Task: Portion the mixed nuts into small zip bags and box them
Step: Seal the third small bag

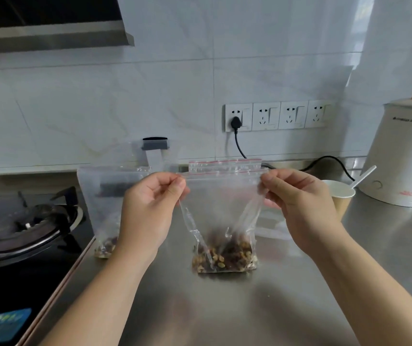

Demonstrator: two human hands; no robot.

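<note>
— On the bench (287, 308), right in front of me, the small zip bag (222, 211) stands upright with the mixed nuts (224, 258) settled at its bottom. My left hand (150, 208) pinches its top left corner and my right hand (302, 206) pinches the top right, both just under the red-lined zip strip.

— Is the zip closed?

— I cannot tell; the strip looks stretched flat between my hands.

— What could go wrong?

— If I pull the corners apart unevenly, I judge the seal may stay partly open, and nuts could spill when I box it. Lifting too sharply could tip the bag, since only the nuts weigh it down.

— Anything nearby to mind?

— The larger bag (105, 208) stands just behind my left hand near the stove (25, 226); a paper cup (339, 196) sits beside my right. A careless elbow could knock either.
</note>
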